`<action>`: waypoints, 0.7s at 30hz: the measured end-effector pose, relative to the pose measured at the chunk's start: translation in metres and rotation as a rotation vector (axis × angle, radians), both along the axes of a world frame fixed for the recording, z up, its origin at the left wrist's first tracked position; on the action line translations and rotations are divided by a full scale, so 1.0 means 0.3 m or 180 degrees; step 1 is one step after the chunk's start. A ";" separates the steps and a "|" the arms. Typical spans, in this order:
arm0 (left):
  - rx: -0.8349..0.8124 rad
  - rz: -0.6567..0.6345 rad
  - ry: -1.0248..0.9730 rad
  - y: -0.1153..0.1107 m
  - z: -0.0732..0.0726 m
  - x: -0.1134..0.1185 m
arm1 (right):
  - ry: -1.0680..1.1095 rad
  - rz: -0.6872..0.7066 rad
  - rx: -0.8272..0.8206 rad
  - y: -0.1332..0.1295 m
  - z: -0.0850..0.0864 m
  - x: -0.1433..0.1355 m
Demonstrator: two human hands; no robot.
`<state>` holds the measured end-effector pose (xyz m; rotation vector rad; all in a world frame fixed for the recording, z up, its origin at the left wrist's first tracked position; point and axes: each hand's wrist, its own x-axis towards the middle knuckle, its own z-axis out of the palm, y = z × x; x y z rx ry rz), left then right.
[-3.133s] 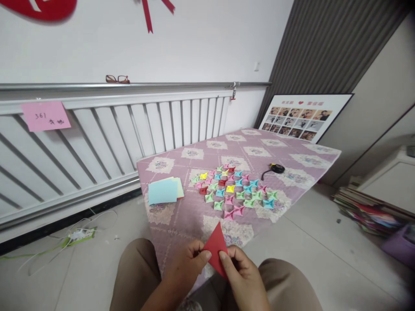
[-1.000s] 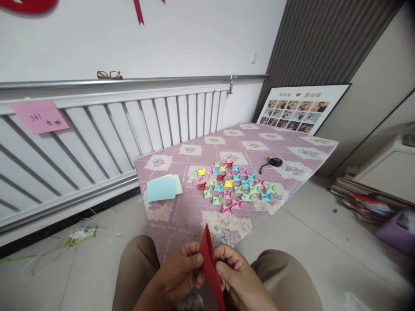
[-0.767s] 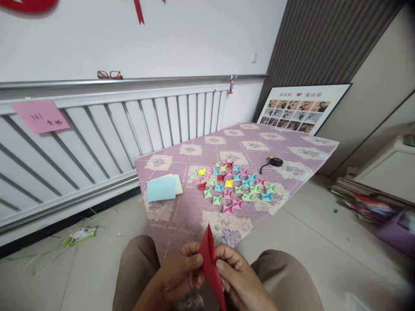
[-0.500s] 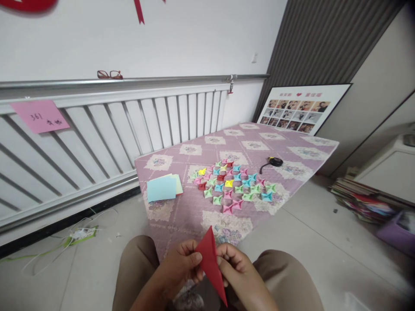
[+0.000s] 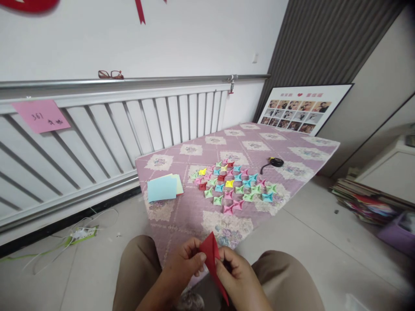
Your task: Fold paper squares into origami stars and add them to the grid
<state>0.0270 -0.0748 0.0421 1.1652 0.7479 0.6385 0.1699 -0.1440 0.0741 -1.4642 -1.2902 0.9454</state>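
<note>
Between my two hands, above my lap, is a sheet of red paper (image 5: 211, 255) folded into a narrow pointed shape. My left hand (image 5: 188, 263) pinches its left side with thumb and fingers. On the other side my right hand (image 5: 235, 270) grips the edge, its thumb pressed on the paper. Beyond my hands, several small folded paper pieces (image 5: 229, 183) in pink, green, blue, yellow and red stand in rows on the patterned tablecloth (image 5: 181, 216). A stack of coloured paper (image 5: 162, 188), light blue on top, lies to their left.
A black coiled item (image 5: 276, 162) lies on the table's right part. A white radiator (image 5: 152, 116) runs along the wall, with glasses (image 5: 110, 74) on the pipe above. A photo board (image 5: 301, 108) leans at the back. A power strip (image 5: 82, 233) lies on the floor.
The red paper has turned slightly and looks narrower, its top point a little lower. My right hand has shifted slightly left, and its thumb presses on the paper.
</note>
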 end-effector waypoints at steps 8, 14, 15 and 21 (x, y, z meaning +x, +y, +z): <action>0.1253 0.0892 0.0927 -0.038 0.019 0.031 | -0.1432 -0.0215 0.0653 0.003 -0.018 -0.007; 0.0936 0.0315 0.0006 -0.059 0.058 0.035 | -0.2540 -0.0516 0.1219 -0.002 -0.035 -0.007; 0.0884 0.0236 -0.0111 -0.059 0.061 0.034 | -0.2685 -0.0572 0.1274 -0.003 -0.038 -0.008; 0.0721 0.0401 0.0259 -0.060 0.048 0.049 | -0.3119 -0.0663 0.1293 -0.003 -0.053 -0.018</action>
